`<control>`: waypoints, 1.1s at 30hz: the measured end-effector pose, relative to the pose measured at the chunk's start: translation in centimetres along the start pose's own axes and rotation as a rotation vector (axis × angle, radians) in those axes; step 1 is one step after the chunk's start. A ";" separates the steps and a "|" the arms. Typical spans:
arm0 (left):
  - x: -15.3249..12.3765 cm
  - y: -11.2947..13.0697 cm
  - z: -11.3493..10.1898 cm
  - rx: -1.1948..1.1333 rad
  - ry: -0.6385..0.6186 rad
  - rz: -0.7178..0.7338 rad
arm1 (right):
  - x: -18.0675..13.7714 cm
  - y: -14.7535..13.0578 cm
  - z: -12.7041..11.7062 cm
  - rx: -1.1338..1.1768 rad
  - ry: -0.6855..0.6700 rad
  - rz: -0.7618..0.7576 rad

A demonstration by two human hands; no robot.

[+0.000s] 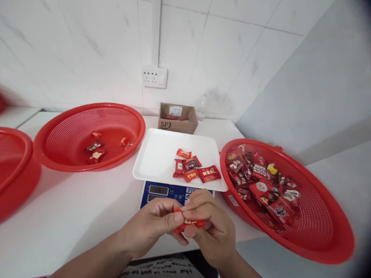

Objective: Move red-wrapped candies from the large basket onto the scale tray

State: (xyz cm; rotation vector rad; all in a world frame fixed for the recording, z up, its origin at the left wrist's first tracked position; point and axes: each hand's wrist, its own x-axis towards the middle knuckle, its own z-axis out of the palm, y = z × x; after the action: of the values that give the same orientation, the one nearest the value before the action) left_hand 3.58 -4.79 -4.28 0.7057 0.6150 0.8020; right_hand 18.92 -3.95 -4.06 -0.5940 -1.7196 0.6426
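Candy (pixel 188 222) in red wrapping, partly hidden, is gripped by the left hand (pixel 157 221) and right hand (pixel 217 224), which cover part of the scale (pixel 168 192). Contents of the carton (pixel 180 127) are unclear; the tray (pixel 157 154) holds five wrapped pieces (pixel 210 174), the right-side basket (pixel 320 220) many.

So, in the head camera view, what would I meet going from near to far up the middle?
Held packet → scale → white tray → cardboard box → wall socket.
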 end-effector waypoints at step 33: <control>0.0 0.8 -1.1 0.431 0.327 0.382 | -0.2 1.2 0.2 -0.143 -0.041 0.375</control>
State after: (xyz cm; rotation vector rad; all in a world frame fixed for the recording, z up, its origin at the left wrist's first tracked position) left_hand 2.47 -4.03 -4.40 1.1175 0.9829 1.1683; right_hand 18.82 -3.20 -5.06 -1.0255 -1.7161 0.8012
